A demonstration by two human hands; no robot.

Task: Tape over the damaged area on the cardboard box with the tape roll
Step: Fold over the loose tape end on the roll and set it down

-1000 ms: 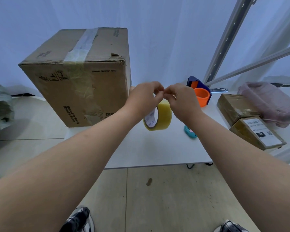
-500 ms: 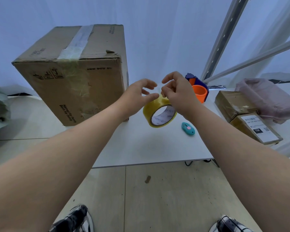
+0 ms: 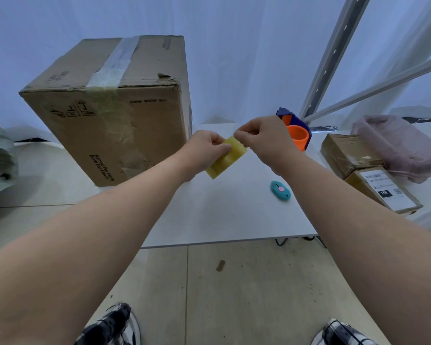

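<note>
Both hands held the yellow tape roll above the white table, picking at its edge, mid-frame.

The left hand (image 3: 204, 148) was closed around the tape roll (image 3: 225, 158), seen edge-on, while the right hand (image 3: 261, 138) pinched its upper rim between thumb and fingertips, probably at the loose tape end. The roll looked light and stiff, with a slick outer face, so it was best held through the core or across the sides; freed tape would be thin, sticky and prone to folding on itself. The cardboard box (image 3: 125, 120) stood at centre-left near the roll, a torn nick (image 3: 164, 75) on its top right edge. Bare table (image 3: 222, 210) lay open in front of it; a teal cutter (image 3: 280, 190), an orange dispenser (image 3: 296, 135) and parcels (image 3: 366, 170) crowded the right.
</note>
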